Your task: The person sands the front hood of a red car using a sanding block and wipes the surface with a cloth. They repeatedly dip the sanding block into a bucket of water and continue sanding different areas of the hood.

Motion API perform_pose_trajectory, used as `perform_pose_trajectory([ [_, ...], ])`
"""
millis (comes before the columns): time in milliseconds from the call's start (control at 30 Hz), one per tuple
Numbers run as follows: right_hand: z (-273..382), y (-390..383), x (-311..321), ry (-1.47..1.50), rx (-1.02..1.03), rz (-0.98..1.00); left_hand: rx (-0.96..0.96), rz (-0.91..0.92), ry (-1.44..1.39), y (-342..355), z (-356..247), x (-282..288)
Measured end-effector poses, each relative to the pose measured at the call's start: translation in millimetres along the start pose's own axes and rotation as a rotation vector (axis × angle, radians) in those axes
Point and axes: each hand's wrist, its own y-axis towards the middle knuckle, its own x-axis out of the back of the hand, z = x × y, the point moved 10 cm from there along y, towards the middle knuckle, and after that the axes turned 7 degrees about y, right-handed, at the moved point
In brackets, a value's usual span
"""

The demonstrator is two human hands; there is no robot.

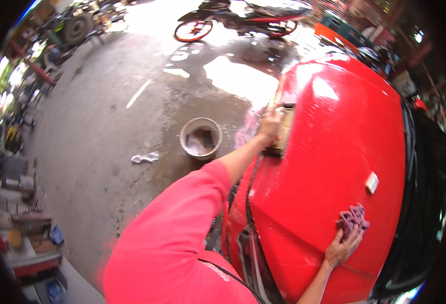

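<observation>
A glossy red car hood [329,147] fills the right half of the head view. On its lower part, my right hand [343,247] has its fingers on a bunched purple cloth [354,218], pressing it to the paint. My left hand [271,124] rests at the hood's front edge with its fingers stretched forward. Beside those fingers is a tan rectangular piece [285,129] with dark edges; whether I touch it is unclear. A small white block [372,182] lies on the hood above the cloth. Pinkish material [247,129], blurred, shows just left of my left hand.
A pale bucket [201,138] with something dark and light inside stands on the wet concrete floor [96,126]. Near it lies a crumpled whitish scrap [145,157]. A motorcycle [238,20] is parked at the far end. Clutter and a workbench [33,248] line the left side.
</observation>
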Motion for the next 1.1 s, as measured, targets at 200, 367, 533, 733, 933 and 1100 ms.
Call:
perform_pose_trajectory([
  [200, 34.1, -8.8, 45.4, -0.017, 0.286, -0.237, -0.388, 0.050, 0.295, -97.3, 25.2, -21.0],
  [367, 58.2, -0.8, 64.4, 0.030, 0.336, -0.234, -0.303, 0.376, 0.189, -202.3, 15.9, -6.0],
  [533, 75.8, 12.7, 61.4, 0.092, 0.430, -0.225, -0.035, 0.161, 0.101, -26.0, -10.0, -7.3],
  [733, 95.1, 16.6, 72.1, 0.165, 0.350, -0.172, -0.241, 0.267, 0.243, -79.8, -0.4, -29.2],
  [933, 44.1, -1.2, 45.1, -0.058, 0.210, -0.132, -0.246, 0.553, 0.151, -156.3, 6.2, -20.8],
  [1100, -17.8, -1.7, -3.7, 0.016, -0.019, 0.062, -0.278, 0.202, 0.172, 57.4, -40.7, -54.7],
])
